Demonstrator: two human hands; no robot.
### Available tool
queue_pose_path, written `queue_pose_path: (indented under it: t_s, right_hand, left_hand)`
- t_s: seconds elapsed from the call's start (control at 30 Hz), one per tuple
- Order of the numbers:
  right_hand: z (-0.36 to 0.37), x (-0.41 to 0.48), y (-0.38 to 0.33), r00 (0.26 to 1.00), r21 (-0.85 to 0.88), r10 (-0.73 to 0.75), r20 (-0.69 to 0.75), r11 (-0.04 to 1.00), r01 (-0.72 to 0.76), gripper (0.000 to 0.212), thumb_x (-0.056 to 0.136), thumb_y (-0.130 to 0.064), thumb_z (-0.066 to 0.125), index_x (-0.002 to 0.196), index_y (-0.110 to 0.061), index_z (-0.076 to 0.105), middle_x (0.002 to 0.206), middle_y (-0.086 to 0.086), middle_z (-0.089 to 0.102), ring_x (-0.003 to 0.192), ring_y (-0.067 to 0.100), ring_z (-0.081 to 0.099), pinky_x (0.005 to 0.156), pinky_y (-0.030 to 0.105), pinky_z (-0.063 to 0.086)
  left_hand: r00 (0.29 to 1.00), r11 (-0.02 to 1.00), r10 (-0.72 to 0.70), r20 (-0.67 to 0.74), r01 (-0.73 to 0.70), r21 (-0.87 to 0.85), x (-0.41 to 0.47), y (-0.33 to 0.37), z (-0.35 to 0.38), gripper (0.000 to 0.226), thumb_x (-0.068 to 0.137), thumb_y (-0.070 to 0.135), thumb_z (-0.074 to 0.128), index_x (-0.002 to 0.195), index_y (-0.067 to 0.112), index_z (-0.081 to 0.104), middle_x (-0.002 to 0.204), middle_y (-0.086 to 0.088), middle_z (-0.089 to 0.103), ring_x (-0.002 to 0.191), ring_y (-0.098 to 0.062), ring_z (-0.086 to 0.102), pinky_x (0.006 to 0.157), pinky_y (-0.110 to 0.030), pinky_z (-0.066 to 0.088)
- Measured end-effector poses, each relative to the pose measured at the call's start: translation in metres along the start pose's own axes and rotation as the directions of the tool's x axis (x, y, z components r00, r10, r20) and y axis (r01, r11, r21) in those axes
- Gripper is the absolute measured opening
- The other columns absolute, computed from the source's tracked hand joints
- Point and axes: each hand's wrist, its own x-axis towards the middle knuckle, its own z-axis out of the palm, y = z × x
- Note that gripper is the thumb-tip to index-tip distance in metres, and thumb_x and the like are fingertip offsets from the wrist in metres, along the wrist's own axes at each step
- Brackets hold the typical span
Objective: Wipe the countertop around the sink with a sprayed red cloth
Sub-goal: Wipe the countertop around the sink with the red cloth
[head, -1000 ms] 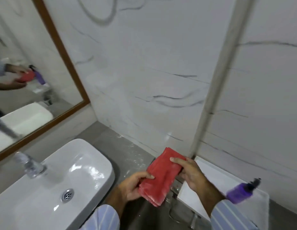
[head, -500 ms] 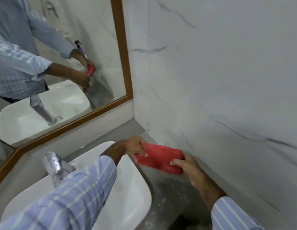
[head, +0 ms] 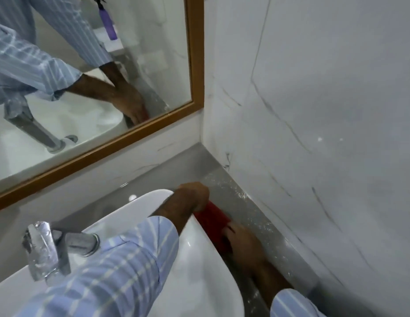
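Countertop (head: 243, 202): one grey strip between sink (head: 199, 259) and side wall, wet-speckled.
Red cloth (head: 213, 219): one, flat on the strip beside the sink's right rim; long axis along the wall.
Left hand (head: 194, 194): grasping the far end, nearer the back corner.
Right hand (head: 243, 245): pressing the near end.

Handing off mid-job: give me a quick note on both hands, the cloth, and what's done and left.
Left hand: on the red cloth's far end, beside the sink.
Right hand: on its near end.
Cloth: down on the grey countertop strip between sink and marble wall.
Done: cloth placed.
Left: wipe this speckled strip, then behind the sink by the faucet.
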Motion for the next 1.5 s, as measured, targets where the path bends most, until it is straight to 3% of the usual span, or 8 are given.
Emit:
queue_pose_path:
  t_s: [0.13,0.2,0.3,0.43,0.77,1.03,1.2,1.5]
  right_hand:
    - [0.0,-0.016,0.002,0.993,-0.087,-0.11,-0.039,0.99,0.107,0.047,0.087,-0.047,0.063,0.124,-0.019,0.072,0.135,0.005,0.067,0.126,0.026,0.061,0.104,0.04,0.053]
    - [-0.004,-0.008,0.001,0.974,-0.136,-0.194,-0.114,0.975,0.178,0.038,0.092,-0.036,0.063,0.123,-0.017,0.073,0.132,0.006,0.07,0.124,0.027,0.065,0.101,0.045,0.058]
    - [-0.007,0.027,-0.009,0.953,-0.205,-0.288,-0.09,0.942,0.265,0.05,0.104,-0.032,0.052,0.151,-0.015,0.053,0.162,0.005,0.047,0.153,0.027,0.038,0.126,0.047,0.031]
    - [0.015,0.079,-0.024,0.92,-0.229,-0.352,0.172,0.894,0.385,0.072,0.107,-0.048,0.029,0.166,-0.018,0.001,0.176,0.002,-0.005,0.161,0.023,-0.011,0.131,0.046,-0.004]
    - [-0.016,0.198,0.013,0.972,-0.315,-0.226,-0.058,0.928,0.196,0.072,0.108,-0.053,0.033,0.165,-0.012,0.018,0.175,0.007,0.012,0.162,0.025,0.009,0.13,0.047,0.015]
    - [-0.001,0.053,0.08,0.985,-0.304,-0.14,-0.103,0.947,0.103,0.072,0.107,-0.053,0.031,0.163,-0.008,0.024,0.172,0.01,0.023,0.16,0.027,0.02,0.124,0.051,0.031]
    - [0.028,-0.042,0.101,0.989,-0.227,0.026,-0.144,0.972,-0.059,0.073,0.107,-0.059,0.026,0.166,-0.02,0.009,0.176,0.0,0.009,0.162,0.021,0.012,0.127,0.05,0.026]
    - [-0.004,0.061,0.071,0.985,-0.356,-0.113,-0.128,0.932,0.061,0.07,0.108,-0.052,0.029,0.165,-0.012,0.017,0.174,0.006,0.015,0.161,0.024,0.014,0.128,0.044,0.021]
  left_hand:
    - [0.948,0.941,-0.209,-0.238,0.129,-0.314,-0.021,-0.019,0.005,0.037,0.091,0.023,0.06,0.126,0.024,0.073,0.135,-0.003,0.071,0.127,-0.029,0.065,0.115,-0.043,0.046]
    - [0.801,0.875,-0.405,-0.442,0.2,-0.44,-0.039,-0.03,0.024,0.039,0.096,0.043,0.058,0.131,0.028,0.068,0.14,0.001,0.068,0.134,-0.025,0.058,0.124,-0.05,0.029]
    - [0.65,0.775,-0.595,-0.472,0.309,-0.551,-0.069,-0.035,0.06,0.08,0.095,0.08,0.029,0.149,0.025,0.051,0.156,-0.003,0.054,0.151,-0.027,0.043,0.13,-0.058,0.011]
    - [0.691,0.783,-0.585,-0.425,0.345,-0.518,-0.074,-0.033,0.078,0.106,0.081,0.085,-0.006,0.167,0.027,0.018,0.177,-0.002,0.015,0.165,-0.028,0.009,0.133,-0.059,-0.001]
    - [0.636,0.808,-0.574,-0.516,0.335,-0.485,-0.059,-0.037,0.091,0.097,0.091,0.081,0.004,0.169,0.024,0.011,0.178,-0.003,0.004,0.165,-0.027,0.0,0.13,-0.055,-0.009]
    - [0.656,0.805,-0.579,-0.484,0.367,-0.466,-0.06,-0.035,0.089,0.1,0.089,0.082,0.0,0.169,0.022,0.009,0.178,-0.003,0.001,0.165,-0.028,-0.001,0.129,-0.056,-0.01]
    - [0.65,0.801,-0.581,-0.491,0.35,-0.485,-0.062,-0.034,0.087,0.102,0.088,0.082,-0.003,0.169,0.021,0.008,0.178,-0.005,0.001,0.165,-0.03,0.0,0.131,-0.061,-0.003]
    - [0.615,0.808,-0.578,-0.536,0.343,-0.479,-0.059,-0.034,0.094,0.097,0.095,0.078,0.008,0.167,0.013,0.016,0.176,-0.01,0.014,0.164,-0.031,0.01,0.129,-0.061,0.001]
